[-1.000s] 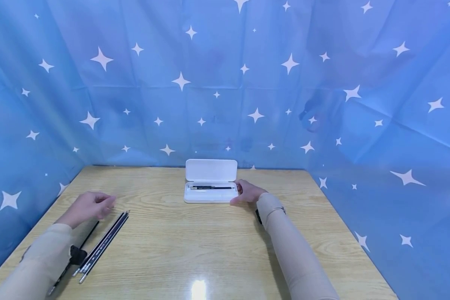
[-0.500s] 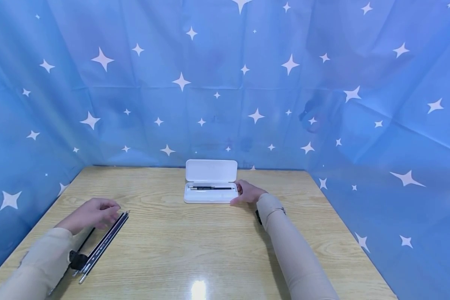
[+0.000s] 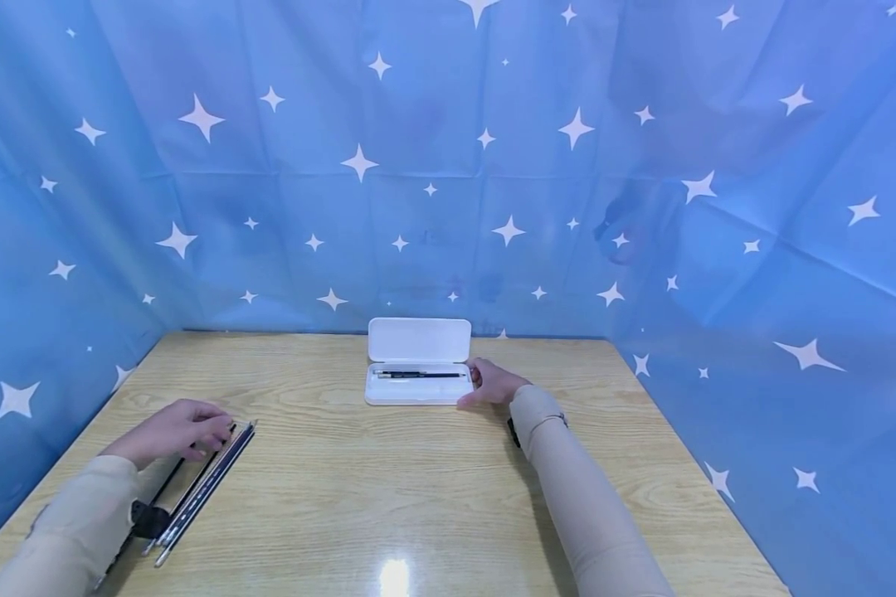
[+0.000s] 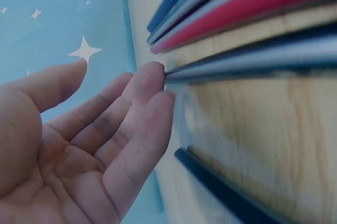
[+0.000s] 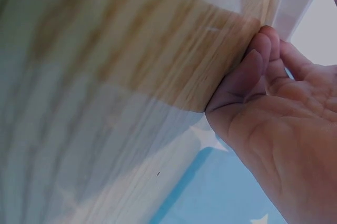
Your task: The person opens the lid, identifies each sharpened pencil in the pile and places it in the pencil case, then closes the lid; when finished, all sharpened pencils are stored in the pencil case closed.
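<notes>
Left fingers [image 4: 143, 137] beside slim, straight pencils [image 4: 258, 59]

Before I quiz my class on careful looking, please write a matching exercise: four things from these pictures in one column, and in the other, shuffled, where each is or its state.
Things
1. Flat white rectangular pencil case
2. Blue star-printed cloth
3. Person's bare left hand
4. Person's bare right hand

Places and states
A. At the case's right end
B. Hanging behind the pale wood-grained table
C. At the far ends of loose slim pencils
D. Lid raised, thin dark pencils inside

Pairs: 1-D, 2-B, 3-C, 4-A
</notes>
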Motion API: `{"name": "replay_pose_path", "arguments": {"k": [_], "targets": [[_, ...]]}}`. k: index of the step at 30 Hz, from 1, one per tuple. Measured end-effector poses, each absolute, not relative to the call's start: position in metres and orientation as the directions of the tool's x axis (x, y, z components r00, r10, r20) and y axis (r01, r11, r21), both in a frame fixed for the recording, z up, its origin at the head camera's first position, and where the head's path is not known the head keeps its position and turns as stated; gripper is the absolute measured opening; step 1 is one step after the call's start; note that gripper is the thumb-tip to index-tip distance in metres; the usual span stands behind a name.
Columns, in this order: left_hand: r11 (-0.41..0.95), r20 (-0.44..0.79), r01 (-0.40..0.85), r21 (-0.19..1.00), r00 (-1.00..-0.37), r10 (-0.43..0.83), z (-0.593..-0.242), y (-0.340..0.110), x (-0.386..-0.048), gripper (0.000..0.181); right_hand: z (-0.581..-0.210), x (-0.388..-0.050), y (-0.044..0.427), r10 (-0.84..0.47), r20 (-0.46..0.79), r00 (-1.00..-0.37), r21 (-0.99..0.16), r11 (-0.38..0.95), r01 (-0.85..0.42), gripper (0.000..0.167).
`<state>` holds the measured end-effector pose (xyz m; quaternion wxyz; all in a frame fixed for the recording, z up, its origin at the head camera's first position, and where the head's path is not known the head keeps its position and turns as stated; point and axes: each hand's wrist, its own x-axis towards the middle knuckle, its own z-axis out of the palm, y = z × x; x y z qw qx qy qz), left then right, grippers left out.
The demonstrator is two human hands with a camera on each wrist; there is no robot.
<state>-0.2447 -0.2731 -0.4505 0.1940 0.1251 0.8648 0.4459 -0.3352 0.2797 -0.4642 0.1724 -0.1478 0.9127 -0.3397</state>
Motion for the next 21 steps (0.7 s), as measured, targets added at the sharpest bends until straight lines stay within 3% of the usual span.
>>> {"name": "replay_pose_path", "arguments": {"k": [21], "targets": [[0.618,-0.256,0.039,0.785,-0.888,0.381,-0.44,-0.296,-0.242,0.052,-0.464,-0.337,0.279,-0.413,-0.203,-0.888,-0.672,0.718,-0.18,0.05]]}}
